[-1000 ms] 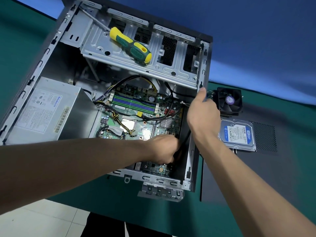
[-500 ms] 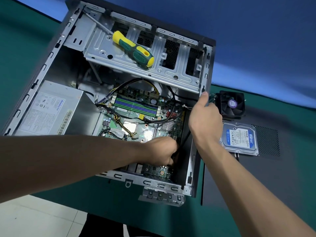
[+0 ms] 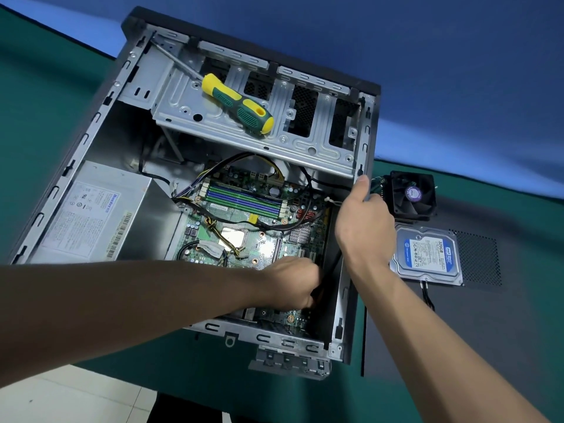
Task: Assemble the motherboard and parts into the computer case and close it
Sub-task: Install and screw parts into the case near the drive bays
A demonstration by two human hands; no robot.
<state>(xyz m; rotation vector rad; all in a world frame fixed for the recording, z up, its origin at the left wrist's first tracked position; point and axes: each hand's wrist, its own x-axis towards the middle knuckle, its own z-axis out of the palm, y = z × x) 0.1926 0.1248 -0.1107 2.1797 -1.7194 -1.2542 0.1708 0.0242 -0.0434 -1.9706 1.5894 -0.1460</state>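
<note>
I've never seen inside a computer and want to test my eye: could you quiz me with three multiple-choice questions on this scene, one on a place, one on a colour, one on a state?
1. Where does the screwdriver lie?
A. on the drive bracket inside the case
B. on the hard drive
C. on the floor

2. What colour is the hard drive label?
A. red
B. blue
C. orange

3. How is the case?
A. closed
B. upright
C. open, on its side

Answers: 1 A, its handle rests on the metal bracket; 2 B, the label is blue and white; 3 C, the motherboard shows.
</note>
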